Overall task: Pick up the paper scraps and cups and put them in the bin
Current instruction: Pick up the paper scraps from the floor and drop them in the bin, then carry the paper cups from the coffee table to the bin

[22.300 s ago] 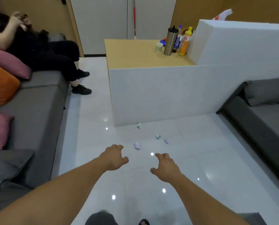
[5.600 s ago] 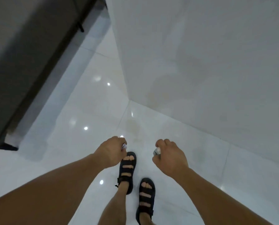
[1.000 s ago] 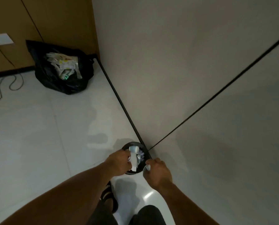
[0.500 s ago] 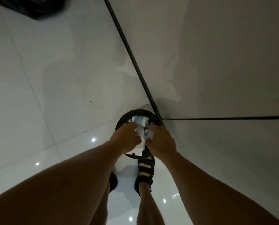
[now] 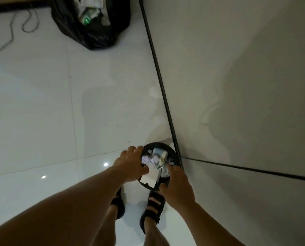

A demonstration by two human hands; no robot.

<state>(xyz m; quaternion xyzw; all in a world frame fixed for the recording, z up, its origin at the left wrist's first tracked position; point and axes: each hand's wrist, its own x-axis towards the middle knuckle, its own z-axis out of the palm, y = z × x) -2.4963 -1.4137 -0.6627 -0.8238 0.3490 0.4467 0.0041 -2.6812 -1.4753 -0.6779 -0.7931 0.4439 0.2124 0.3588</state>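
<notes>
Nearest to me, the person's black sandals (image 5: 154, 209) stood on the glossy white floor (image 5: 41, 112), toes right up against a small round black bin (image 5: 157, 144) set in the corner where two pale walls met. Both bare hands were down over it. The left hand (image 5: 128, 166) lay over the bin's left rim, its fingers loosely apart and holding nothing I could see. The right hand (image 5: 176, 185) rested on the near right rim, its fingers fairly straight and touching the heap inside. The paper scraps (image 5: 154, 159) were in the bin, crumpled and piled to its mouth. Well beyond, a black rubbish bag (image 5: 95, 36) sagged open beside the wall, and a thin cable (image 5: 10, 35) trailed across the floor.
</notes>
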